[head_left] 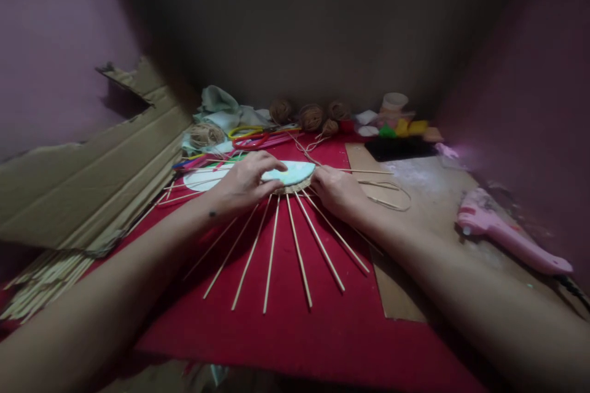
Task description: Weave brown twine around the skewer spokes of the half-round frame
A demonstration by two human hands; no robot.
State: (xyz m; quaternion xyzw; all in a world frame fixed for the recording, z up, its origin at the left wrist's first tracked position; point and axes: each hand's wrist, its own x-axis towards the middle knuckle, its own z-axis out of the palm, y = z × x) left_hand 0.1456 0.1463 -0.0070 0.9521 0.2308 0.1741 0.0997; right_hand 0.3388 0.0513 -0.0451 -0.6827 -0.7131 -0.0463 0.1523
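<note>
A round base [295,173] with a pale blue-green top and a woven twine rim lies on the red cloth, with thin wooden sticks [299,252] fanning out from it. My left hand [251,179] grips its left side, thumb and fingers bent over the top. At the right edge, my right hand [334,190] is closed in a pinch against the rim. A loop of brown twine [396,196] trails out beyond that hand. The right fingertips are partly hidden.
Twine balls [311,116], scissors [251,138] and a crumpled cloth [219,107] lie at the back. A pink glue gun [511,233] rests on a brown board [415,282] at right, near a black phone-like slab [399,148]. Cardboard [92,184] and bundled sticks [41,288] are at left.
</note>
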